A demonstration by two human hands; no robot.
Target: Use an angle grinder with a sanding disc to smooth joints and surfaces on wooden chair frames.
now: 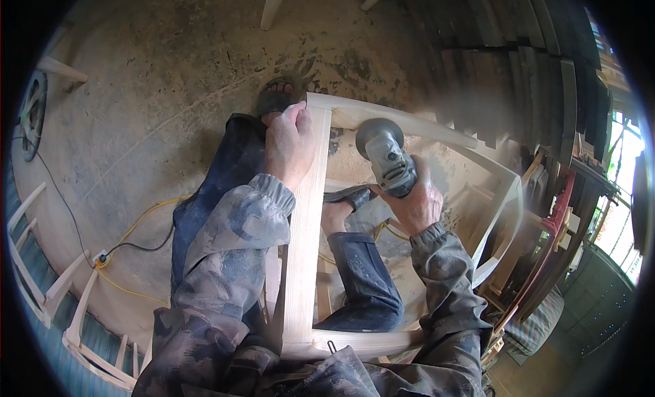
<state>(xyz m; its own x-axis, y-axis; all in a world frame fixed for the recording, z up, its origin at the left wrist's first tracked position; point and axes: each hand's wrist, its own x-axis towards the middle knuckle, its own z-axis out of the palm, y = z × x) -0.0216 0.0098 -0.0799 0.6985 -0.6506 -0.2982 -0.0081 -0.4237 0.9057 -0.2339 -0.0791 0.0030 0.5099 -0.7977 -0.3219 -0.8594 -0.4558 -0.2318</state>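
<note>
A pale wooden chair-like frame (305,240) stands between my legs, its long rail running away from my body. My left hand (290,143) is closed around this rail near its far corner, the fingers curled over the wood. In my right hand (417,204) is an angle grinder (391,166), gripped by its body. The grinder's round disc (377,132) is at the inner edge of the curved far rail (402,120); whether it touches the wood I cannot tell.
Dark boards (512,90) are stacked at the far right. Wooden frame parts (68,288) line the left side. A yellow cable (133,223) and a black cord cross the floor to a plug (101,259). My sandalled foot (275,96) is beside the frame's far corner.
</note>
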